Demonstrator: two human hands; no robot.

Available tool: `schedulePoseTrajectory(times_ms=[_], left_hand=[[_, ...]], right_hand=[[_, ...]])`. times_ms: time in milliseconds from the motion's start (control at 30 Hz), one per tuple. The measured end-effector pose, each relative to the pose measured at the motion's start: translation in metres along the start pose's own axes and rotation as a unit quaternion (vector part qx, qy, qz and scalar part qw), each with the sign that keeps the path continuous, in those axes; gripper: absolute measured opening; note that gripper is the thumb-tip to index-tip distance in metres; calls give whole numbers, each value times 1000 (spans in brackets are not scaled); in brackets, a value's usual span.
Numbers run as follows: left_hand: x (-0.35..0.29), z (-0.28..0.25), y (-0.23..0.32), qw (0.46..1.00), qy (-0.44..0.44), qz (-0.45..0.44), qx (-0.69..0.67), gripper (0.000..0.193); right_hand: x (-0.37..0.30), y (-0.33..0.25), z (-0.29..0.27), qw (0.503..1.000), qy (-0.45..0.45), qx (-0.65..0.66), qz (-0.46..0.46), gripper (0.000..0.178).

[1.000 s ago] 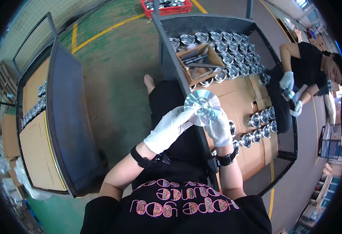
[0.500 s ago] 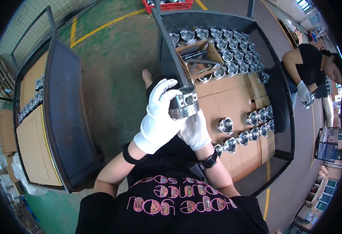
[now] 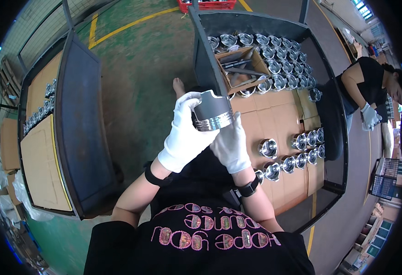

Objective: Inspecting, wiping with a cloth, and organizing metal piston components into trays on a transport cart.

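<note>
In front of my chest, a metal engine piston [image 3: 213,110] is tilted in my white-gloved hands. Its dark grey skirt faces up and its shiny ring grooves lie toward me. My left hand [image 3: 182,142] is closed round its left side, the thumb hidden or merged with the glove's outline. My right hand [image 3: 232,149] is at the piston's lower right, one finger or thumb up along its edge; its other fingers are hidden behind the piston and my left hand. Beyond them, several more pistons [image 3: 268,148] stand on cardboard [image 3: 279,119] in a dark metal cart.
A cardboard box [image 3: 242,68] with flat dark pieces sits among rows of pistons in the cart [image 3: 338,183]. To the left stands another cart [image 3: 79,128] with pistons and cardboard. A co-worker in gloves [image 3: 370,117] is at the right. A red crate [image 3: 210,5] lies far ahead.
The piston has been turned in my hands: its pin hole faced up before, and now the smooth skirt shows. The co-worker's hands have shifted. My view has moved slightly.
</note>
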State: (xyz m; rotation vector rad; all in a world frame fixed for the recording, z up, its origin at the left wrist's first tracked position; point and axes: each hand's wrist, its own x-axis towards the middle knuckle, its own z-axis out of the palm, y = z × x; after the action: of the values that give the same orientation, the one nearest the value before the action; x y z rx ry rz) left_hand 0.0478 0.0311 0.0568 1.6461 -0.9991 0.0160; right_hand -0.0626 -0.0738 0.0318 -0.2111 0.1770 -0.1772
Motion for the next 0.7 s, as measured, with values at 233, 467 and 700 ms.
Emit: schedulePoseTrajectory(times_ms=[233,467,700], left_hand=[[-4,-4,-6,999,-20,-24,-13,80],[-18,3,-29,996,-31,-48,68,82],[-32,0,-45,991,-86,-73,68,60]], right_hand=[[-2,-2,7,999,-17,-5,41,89],[2,5,16,911,94,-304,-262,82],[7,16,5,665,146,-626,-379,94]])
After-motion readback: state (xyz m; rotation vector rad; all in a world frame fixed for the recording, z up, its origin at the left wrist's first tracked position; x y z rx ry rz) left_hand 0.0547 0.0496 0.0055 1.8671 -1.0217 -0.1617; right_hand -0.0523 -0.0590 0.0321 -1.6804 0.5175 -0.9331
